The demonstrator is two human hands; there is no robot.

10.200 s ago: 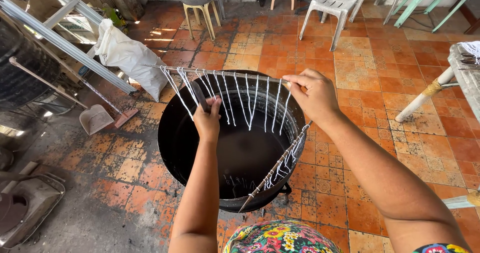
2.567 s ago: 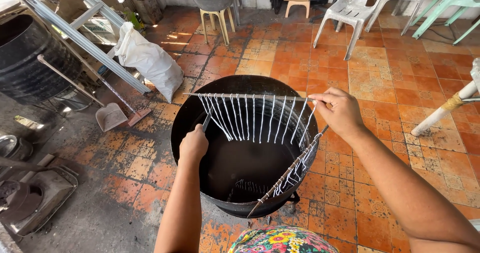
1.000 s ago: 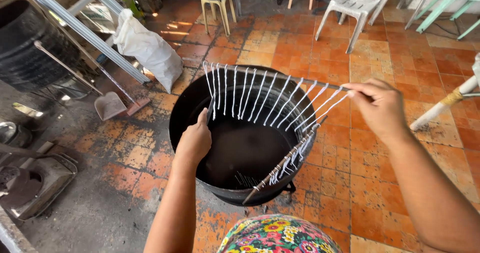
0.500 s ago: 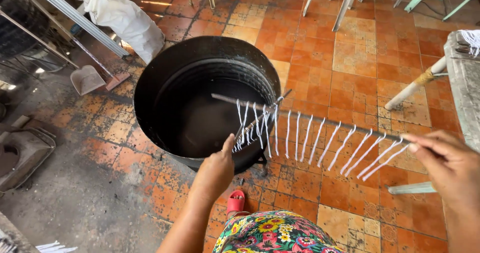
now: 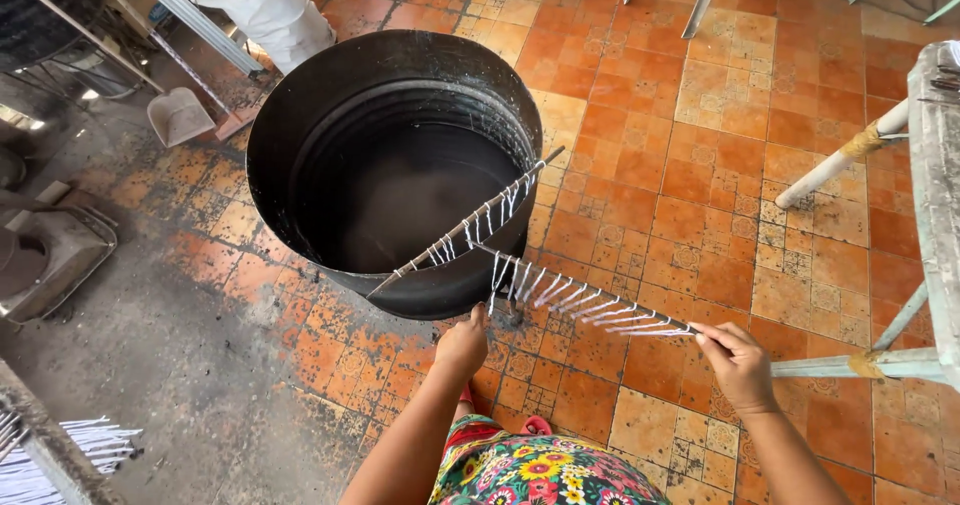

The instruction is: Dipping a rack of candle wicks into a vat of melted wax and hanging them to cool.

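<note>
Pinching a rod (image 5: 585, 301) of white strings with right hand (image 5: 738, 363) fingers; left hand (image 5: 462, 343) curling loosely at 6 o'clock of the drum (image 5: 300, 115).

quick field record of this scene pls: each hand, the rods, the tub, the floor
right hand: pinches one end of the held rod, white strands hanging from it
left hand: closed below that rod's other end; grip unclear
second rod: rests across the black tub's rim, also strung with strands
black tub: round, open, dark inside
floor: orange tiles
</note>
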